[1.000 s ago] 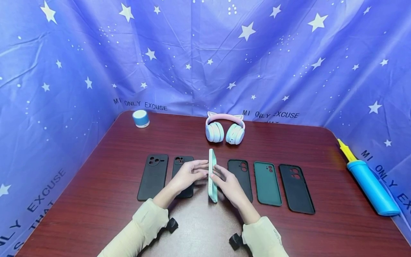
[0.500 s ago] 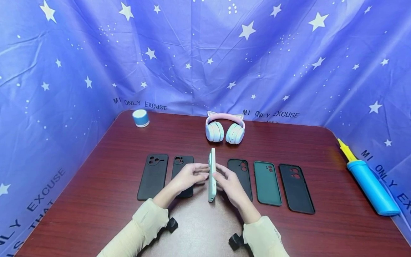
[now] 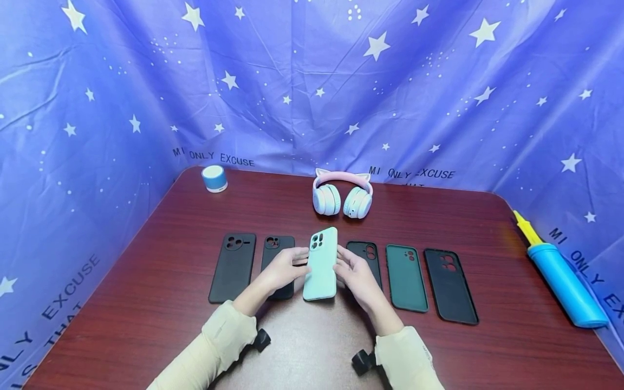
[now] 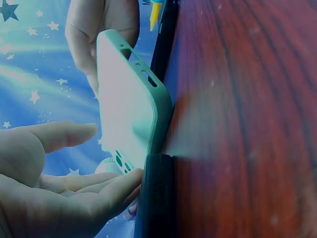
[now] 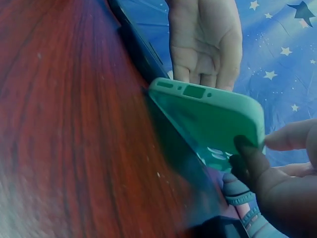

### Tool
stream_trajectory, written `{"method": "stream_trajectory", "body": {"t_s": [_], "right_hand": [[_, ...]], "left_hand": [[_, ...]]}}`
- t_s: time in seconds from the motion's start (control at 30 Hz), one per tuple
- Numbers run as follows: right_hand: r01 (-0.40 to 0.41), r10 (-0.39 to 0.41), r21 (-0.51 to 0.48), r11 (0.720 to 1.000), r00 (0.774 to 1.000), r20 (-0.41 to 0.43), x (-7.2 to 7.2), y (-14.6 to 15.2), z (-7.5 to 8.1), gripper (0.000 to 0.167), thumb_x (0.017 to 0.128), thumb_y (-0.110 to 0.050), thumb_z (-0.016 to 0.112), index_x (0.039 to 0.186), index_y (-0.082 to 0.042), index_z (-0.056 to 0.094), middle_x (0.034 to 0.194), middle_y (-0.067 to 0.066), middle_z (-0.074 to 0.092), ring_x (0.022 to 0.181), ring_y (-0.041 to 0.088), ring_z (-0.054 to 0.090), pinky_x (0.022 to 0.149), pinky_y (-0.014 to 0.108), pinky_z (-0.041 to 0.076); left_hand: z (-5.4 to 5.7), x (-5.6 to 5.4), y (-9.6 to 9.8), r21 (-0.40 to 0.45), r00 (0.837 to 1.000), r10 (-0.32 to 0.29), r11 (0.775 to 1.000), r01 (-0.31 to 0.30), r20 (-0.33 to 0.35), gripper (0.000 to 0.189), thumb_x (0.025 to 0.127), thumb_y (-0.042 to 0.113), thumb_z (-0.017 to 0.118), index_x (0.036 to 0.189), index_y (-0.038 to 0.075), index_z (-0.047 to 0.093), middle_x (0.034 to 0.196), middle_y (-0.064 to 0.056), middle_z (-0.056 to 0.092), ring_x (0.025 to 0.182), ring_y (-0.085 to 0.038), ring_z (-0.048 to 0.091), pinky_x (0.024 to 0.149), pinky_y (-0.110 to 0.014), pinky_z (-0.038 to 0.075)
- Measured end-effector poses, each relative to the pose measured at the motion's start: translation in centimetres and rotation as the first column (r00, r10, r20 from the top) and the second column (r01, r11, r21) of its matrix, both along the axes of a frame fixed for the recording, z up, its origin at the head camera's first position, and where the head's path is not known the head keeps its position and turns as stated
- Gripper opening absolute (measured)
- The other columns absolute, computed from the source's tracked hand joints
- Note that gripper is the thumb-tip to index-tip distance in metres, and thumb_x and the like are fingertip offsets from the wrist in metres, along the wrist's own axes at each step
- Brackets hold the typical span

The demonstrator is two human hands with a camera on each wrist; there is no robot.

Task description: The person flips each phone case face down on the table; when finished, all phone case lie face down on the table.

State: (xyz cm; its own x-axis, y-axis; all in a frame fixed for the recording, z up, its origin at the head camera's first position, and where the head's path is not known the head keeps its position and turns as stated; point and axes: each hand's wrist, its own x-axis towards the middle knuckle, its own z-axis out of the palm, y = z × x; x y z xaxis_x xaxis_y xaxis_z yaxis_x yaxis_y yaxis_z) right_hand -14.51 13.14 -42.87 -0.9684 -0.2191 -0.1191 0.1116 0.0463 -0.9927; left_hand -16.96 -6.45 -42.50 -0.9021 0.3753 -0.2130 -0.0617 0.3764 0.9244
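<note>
A mint-green phone case (image 3: 323, 265) stands tilted above the table between the hands, its back with the camera cutouts facing the head camera. My right hand (image 3: 359, 273) pinches its right edge; in the right wrist view the thumb (image 5: 252, 163) lies on the inner side and a finger on the outside. My left hand (image 3: 285, 269) is at the opposite edge, with straight fingers right by the camera end in the left wrist view and the thumb (image 4: 64, 135) held apart. Beside the left hand lies a black phone case (image 3: 279, 246), partly covered by it. Another black case (image 3: 366, 250) lies behind the right hand.
Farther left lies a black phone case (image 3: 231, 271); to the right are a dark green case (image 3: 407, 279) and a black one (image 3: 450, 287). Cat-ear headphones (image 3: 343, 195) and a small blue-white cylinder (image 3: 214, 179) stand at the back. A blue hand pump (image 3: 565, 284) lies far right.
The mint-green case has turned from edge-on to show its back to the head camera. My right hand has shifted slightly right; the left hand has hardly moved.
</note>
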Motion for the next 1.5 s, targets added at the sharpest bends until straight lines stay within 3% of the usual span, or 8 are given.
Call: {"method": "stream_trajectory", "body": {"t_s": [0.17, 0.33, 0.4, 0.53, 0.63, 0.7, 0.77, 1.5], "right_hand": [[0.039, -0.039, 0.158, 0.987, 0.999, -0.007, -0.14, 0.12, -0.01, 0.056, 0.096, 0.002, 0.046, 0.149, 0.007, 0.028, 0.149, 0.026, 0.04, 0.136, 0.035, 0.045, 0.103, 0.038, 0.048], [0.078, -0.06, 0.358, 0.931, 0.996, -0.06, -0.04, 0.04, -0.13, 0.056, 0.094, -0.002, 0.054, 0.147, 0.002, 0.036, 0.141, 0.022, 0.052, 0.13, 0.031, 0.052, 0.104, 0.044, 0.047], [0.086, -0.067, 0.411, 0.908, 0.996, -0.062, 0.05, 0.01, -0.15, 0.057, 0.093, -0.005, 0.056, 0.147, -0.001, 0.038, 0.139, 0.02, 0.055, 0.122, 0.028, 0.058, 0.099, 0.041, 0.049], [0.088, -0.077, 0.468, 0.879, 0.996, -0.044, 0.13, -0.09, -0.14, 0.059, 0.092, -0.012, 0.058, 0.147, -0.004, 0.039, 0.139, 0.018, 0.055, 0.085, 0.027, 0.065, 0.086, 0.034, 0.049], [0.091, -0.071, 0.499, 0.862, 0.996, -0.059, 0.17, -0.18, -0.14, 0.06, 0.092, -0.014, 0.059, 0.147, -0.003, 0.039, 0.14, 0.019, 0.054, 0.096, 0.031, 0.066, 0.096, 0.041, 0.049], [0.095, -0.068, 0.519, 0.849, 0.995, -0.072, 0.23, -0.26, -0.13, 0.06, 0.092, -0.014, 0.06, 0.147, -0.002, 0.039, 0.141, 0.019, 0.053, 0.121, 0.03, 0.058, 0.106, 0.046, 0.043], [0.095, -0.065, 0.53, 0.843, 0.995, -0.076, 0.33, -0.35, -0.07, 0.061, 0.092, -0.014, 0.061, 0.147, -0.002, 0.039, 0.142, 0.019, 0.052, 0.133, 0.03, 0.049, 0.11, 0.048, 0.039], [0.047, -0.008, 0.493, 0.869, 0.997, -0.082, 0.77, -0.78, -0.06, 0.067, 0.093, -0.012, 0.062, 0.151, -0.001, 0.03, 0.152, 0.022, 0.038, 0.131, 0.033, 0.051, 0.105, 0.043, 0.045]], "left_hand": [[0.15, 0.14, -0.05, -0.026, 0.999, 0.012, 1.0, -0.013, -0.032, 0.058, 0.092, 0.006, 0.062, 0.144, -0.007, 0.039, 0.146, -0.025, 0.045, 0.133, -0.037, 0.047, 0.106, -0.046, 0.046], [0.2, 0.18, -0.04, -0.047, 0.999, 0.026, 0.998, -0.028, -0.044, 0.058, 0.091, 0.007, 0.062, 0.144, -0.006, 0.04, 0.146, -0.024, 0.046, 0.133, -0.036, 0.048, 0.106, -0.046, 0.045], [0.22, 0.19, -0.03, -0.056, 0.998, 0.031, 0.998, -0.034, -0.047, 0.058, 0.092, 0.008, 0.062, 0.144, -0.005, 0.04, 0.146, -0.024, 0.046, 0.133, -0.036, 0.048, 0.106, -0.046, 0.045], [0.36, 0.18, 0.02, -0.074, 0.998, 0.03, 0.997, -0.033, -0.051, 0.057, 0.092, 0.008, 0.061, 0.144, -0.004, 0.04, 0.146, -0.023, 0.045, 0.134, -0.036, 0.047, 0.107, -0.047, 0.044], [0.45, 0.15, 0.03, -0.084, 0.998, 0.023, 0.996, -0.029, -0.06, 0.056, 0.092, 0.008, 0.061, 0.144, -0.003, 0.041, 0.146, -0.023, 0.046, 0.133, -0.037, 0.047, 0.107, -0.047, 0.044], [0.48, 0.14, 0.03, -0.087, 0.998, 0.023, 0.996, -0.029, -0.061, 0.056, 0.092, 0.008, 0.061, 0.143, -0.003, 0.042, 0.145, -0.023, 0.046, 0.133, -0.037, 0.047, 0.107, -0.047, 0.044], [0.45, 0.12, 0.02, -0.087, 0.998, 0.022, 0.996, -0.027, -0.065, 0.056, 0.092, 0.007, 0.062, 0.143, -0.003, 0.042, 0.145, -0.024, 0.047, 0.133, -0.038, 0.048, 0.107, -0.046, 0.044], [0.32, 0.25, 0.16, -0.093, 0.996, 0.022, 0.995, -0.03, -0.083, 0.059, 0.092, 0.005, 0.063, 0.144, -0.008, 0.038, 0.147, -0.026, 0.043, 0.133, -0.039, 0.047, 0.105, -0.046, 0.046]]}}
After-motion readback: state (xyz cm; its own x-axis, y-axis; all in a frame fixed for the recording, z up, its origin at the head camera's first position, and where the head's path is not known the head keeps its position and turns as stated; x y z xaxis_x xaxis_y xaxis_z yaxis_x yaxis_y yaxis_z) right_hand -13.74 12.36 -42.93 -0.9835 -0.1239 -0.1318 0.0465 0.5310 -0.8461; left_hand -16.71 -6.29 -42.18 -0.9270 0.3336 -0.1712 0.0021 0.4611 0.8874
